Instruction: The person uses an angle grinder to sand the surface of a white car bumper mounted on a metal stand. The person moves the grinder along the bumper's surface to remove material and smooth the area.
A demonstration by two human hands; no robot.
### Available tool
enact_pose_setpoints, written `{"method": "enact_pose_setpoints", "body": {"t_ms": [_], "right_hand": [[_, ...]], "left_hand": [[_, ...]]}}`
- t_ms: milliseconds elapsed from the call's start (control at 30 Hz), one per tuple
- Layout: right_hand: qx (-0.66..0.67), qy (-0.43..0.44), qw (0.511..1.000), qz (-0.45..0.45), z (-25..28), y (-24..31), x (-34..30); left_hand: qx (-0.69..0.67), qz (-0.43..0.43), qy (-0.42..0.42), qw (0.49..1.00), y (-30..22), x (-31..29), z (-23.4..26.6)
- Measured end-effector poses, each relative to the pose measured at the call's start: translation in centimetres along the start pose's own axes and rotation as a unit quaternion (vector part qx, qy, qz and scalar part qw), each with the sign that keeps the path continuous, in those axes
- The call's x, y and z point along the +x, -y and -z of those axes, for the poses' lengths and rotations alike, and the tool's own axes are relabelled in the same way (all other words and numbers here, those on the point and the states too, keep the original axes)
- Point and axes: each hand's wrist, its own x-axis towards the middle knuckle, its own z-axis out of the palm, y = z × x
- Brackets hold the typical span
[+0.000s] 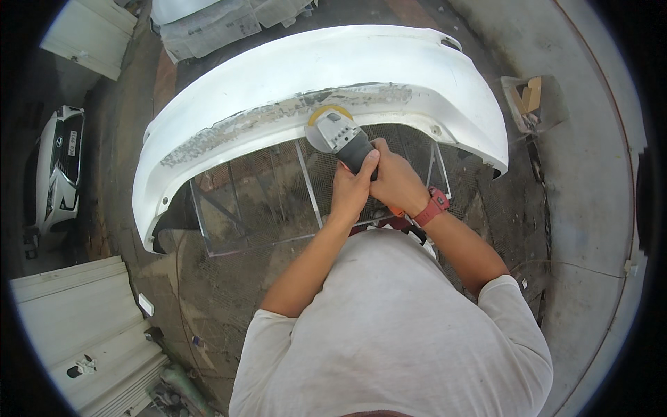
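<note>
A white car bumper [208, 104] curves across the upper middle, set on a metal frame. Along its lower part runs a rough band [267, 113] of grey and beige where the paint is worn off. An angle grinder [335, 133] with a grey head, dark body and yellow-edged disc lies against the bumper's lower edge, by that band. My right hand [399, 175] wraps round the grinder's body from the right. From the left, my left hand [352, 189] closes on its rear part, its thumb near the right hand. A red watch [434, 205] is on my right wrist.
The mesh-topped metal frame [310, 182] stands below the bumper. Another car front [66, 160] is at the far left, above ribbed metal sheets [76, 306]. A cardboard box [531, 94] sits by the right wall [590, 174]. Wrapped parts [215, 28] lie beyond the bumper.
</note>
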Motion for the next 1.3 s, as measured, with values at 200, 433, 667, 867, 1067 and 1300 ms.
{"method": "enact_pose_setpoints", "body": {"t_ms": [200,433,667,867,1067,1300], "right_hand": [[-0.019,0.016,0.999,-0.025,1.1,-0.1,-0.8],[-0.034,0.024,0.999,-0.022,1.5,-0.6,-0.4],[-0.026,0.026,0.999,-0.008,1.2,-0.5,0.1],[-0.014,0.026,0.999,0.011,0.5,0.8,0.7],[-0.022,0.027,0.999,0.017,-0.8,1.6,1.0],[-0.025,0.039,0.998,0.036,-2.3,2.3,1.6]], "left_hand": [[0.017,0.002,0.024,1.0,0.3,-0.1,-0.7],[0.015,-0.003,0.02,1.0,0.2,0.0,-1.1],[-0.013,-0.007,-0.006,1.0,1.0,0.1,-1.0],[0.033,-0.009,-0.013,0.999,-0.6,0.2,0.5],[-0.02,-0.029,-0.014,0.999,-1.2,-0.3,1.7],[-0.039,-0.004,-0.02,0.999,-0.9,-0.3,3.5]]}}
